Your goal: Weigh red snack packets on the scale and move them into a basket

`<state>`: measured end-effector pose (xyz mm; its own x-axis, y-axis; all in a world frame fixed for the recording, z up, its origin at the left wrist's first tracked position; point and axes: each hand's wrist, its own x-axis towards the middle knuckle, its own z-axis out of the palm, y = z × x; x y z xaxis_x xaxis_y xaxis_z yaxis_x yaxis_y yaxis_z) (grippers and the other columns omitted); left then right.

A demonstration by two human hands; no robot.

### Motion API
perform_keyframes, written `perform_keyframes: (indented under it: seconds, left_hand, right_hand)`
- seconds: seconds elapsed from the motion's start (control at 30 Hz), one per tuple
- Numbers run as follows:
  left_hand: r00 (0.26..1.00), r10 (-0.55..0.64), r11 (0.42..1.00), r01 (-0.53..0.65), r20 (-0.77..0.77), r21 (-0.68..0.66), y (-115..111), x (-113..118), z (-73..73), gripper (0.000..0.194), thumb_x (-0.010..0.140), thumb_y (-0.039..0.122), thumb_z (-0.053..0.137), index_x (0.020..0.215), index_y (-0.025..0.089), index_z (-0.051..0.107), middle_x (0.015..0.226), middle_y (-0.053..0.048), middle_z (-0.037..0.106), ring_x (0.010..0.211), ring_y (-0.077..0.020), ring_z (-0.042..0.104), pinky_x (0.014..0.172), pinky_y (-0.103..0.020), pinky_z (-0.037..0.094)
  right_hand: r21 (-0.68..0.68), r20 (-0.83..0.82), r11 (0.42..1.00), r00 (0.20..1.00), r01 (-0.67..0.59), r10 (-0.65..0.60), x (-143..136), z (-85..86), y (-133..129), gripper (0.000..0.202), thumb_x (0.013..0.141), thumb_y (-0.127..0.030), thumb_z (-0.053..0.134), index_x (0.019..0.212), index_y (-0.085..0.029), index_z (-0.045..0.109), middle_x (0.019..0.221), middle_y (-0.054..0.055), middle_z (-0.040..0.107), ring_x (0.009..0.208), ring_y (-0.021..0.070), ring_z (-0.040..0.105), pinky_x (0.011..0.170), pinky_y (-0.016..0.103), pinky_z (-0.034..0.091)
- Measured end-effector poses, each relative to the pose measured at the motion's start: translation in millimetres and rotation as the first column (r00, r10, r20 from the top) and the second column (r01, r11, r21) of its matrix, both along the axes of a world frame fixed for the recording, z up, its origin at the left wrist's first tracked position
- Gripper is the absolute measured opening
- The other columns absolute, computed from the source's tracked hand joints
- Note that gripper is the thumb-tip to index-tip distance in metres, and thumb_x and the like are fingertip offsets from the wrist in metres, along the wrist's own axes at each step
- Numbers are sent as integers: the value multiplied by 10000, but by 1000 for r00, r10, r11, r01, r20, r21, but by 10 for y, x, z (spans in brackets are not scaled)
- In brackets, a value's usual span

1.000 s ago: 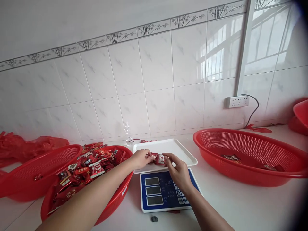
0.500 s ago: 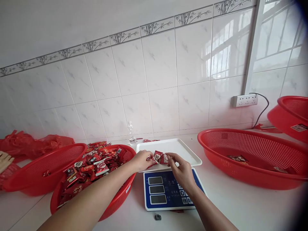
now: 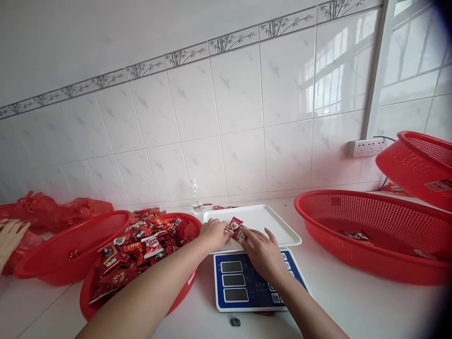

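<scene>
Small red snack packets (image 3: 234, 224) with white lettering are bunched over the near edge of the white tray (image 3: 278, 227) of a blue digital scale (image 3: 243, 282). My left hand (image 3: 215, 234) grips them from the left, fingers closed. From the right, my right hand (image 3: 263, 247) is closed on the same bunch, its thumb side hidden and one finger lifted. Exactly how many packets each hand has cannot be seen. Left of the scale, under my left forearm, a red basket (image 3: 193, 222) is heaped with similar packets (image 3: 151, 245).
Another red basket (image 3: 38, 266) stands further left, near red plastic bags (image 3: 42, 209) and another person's hand (image 3: 12, 238). On the right is a large red basket (image 3: 353, 254) with a few packets, beside a tilted basket (image 3: 416, 165). A clear bottle (image 3: 196, 197) stands by the wall.
My right hand has moved left over the packets, closer to my left hand. The tilted basket at the far right has shifted left. The other person's hand shows more at the left edge.
</scene>
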<state>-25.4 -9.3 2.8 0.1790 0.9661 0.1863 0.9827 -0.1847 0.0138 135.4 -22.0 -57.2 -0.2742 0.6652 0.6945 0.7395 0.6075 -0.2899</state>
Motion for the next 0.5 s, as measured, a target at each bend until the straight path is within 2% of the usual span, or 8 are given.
perform_keyframes:
  seconds: [0.1,0.17,0.23,0.33,0.43,0.5]
  left_hand:
    - [995,-37,997,30,97,76,75,-189,83,313,850,407,423,1012,223,617,1091,-60,623,1073,-226,510,903,-313,398]
    - [993,11,994,-23,120,105,110,-425,169,249,851,312,435,1010,223,604,1123,-34,611,1078,-187,511,919,-268,379]
    - [985,138,987,-146,102,73,113,-736,247,211,830,238,445,978,224,595,1091,-24,620,1015,-172,546,868,-251,399]
    - [962,268,963,-268,47,-15,31,-1230,306,160,763,233,530,904,198,597,937,-45,656,840,-195,601,736,-272,438]
    - [942,335,935,-336,-31,-112,-101,-1597,295,200,616,246,678,798,196,612,800,-29,654,748,-209,605,651,-263,432]
    - [937,344,926,-349,-60,-144,-159,-1733,277,242,587,265,702,805,202,620,785,-24,647,732,-208,603,633,-258,423]
  right_hand:
    - [-6,-46,1000,999,-21,21,8,-2,7,301,907,-355,361,1111,-232,546,1059,71,661,1016,208,583,979,498,285]
    - [-19,-84,999,996,-42,40,14,0,14,303,905,-366,363,1098,-228,553,1054,70,661,987,208,594,971,491,297]
    - [-27,-113,998,992,-63,59,17,3,21,306,905,-371,362,1086,-224,560,1043,71,664,965,211,601,963,484,308]
    - [-25,-143,997,987,-78,74,21,5,34,298,904,-364,369,1067,-219,572,1007,66,676,937,211,609,950,469,324]
    - [-7,-160,997,984,-82,80,22,-2,46,286,900,-354,383,1060,-217,576,997,60,679,915,205,612,937,451,340]
    - [8,-162,996,983,-87,87,21,-7,50,284,901,-354,384,1052,-215,580,977,59,685,896,206,616,921,443,355]
